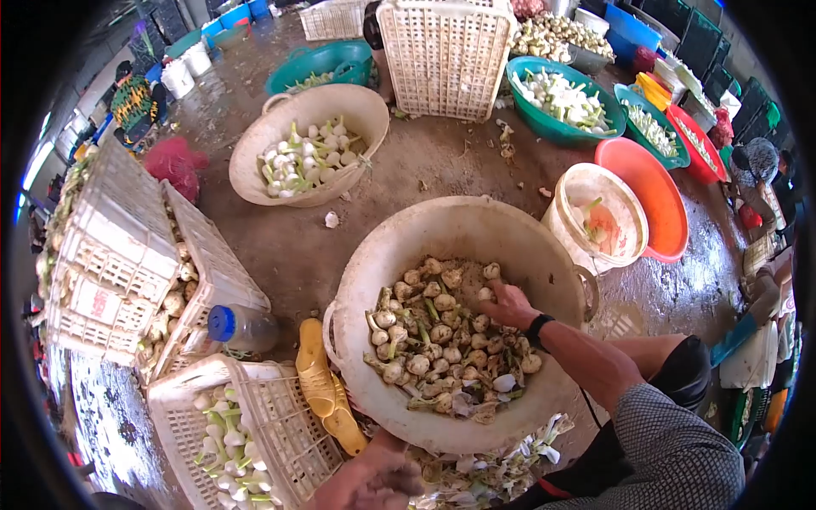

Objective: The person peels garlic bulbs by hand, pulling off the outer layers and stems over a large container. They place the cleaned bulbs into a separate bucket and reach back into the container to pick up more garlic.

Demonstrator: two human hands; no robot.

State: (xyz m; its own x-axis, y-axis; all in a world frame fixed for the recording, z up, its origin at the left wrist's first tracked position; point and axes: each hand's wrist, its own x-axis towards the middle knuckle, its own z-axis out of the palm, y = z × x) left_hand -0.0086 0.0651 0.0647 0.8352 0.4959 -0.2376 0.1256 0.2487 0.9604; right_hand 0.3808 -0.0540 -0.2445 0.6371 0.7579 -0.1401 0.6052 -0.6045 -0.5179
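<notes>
Two hands: right hand on garlic bulbs, left hand by basin; grips unclear.

Wet brown concrete floor in daylight, crowded with white plastic crates, a teal basin and an orange basin. A person in a patterned top crouches far left.

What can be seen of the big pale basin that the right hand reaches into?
The basin is round and deep, of off-white plastic as it looks, soiled inside, with a loop handle on its side. It stands upright on the wet floor, partly filled with bulbs. The right hand rests on the bulbs; the left hand is by its near rim; a yellow sandal lies beside it.
</notes>
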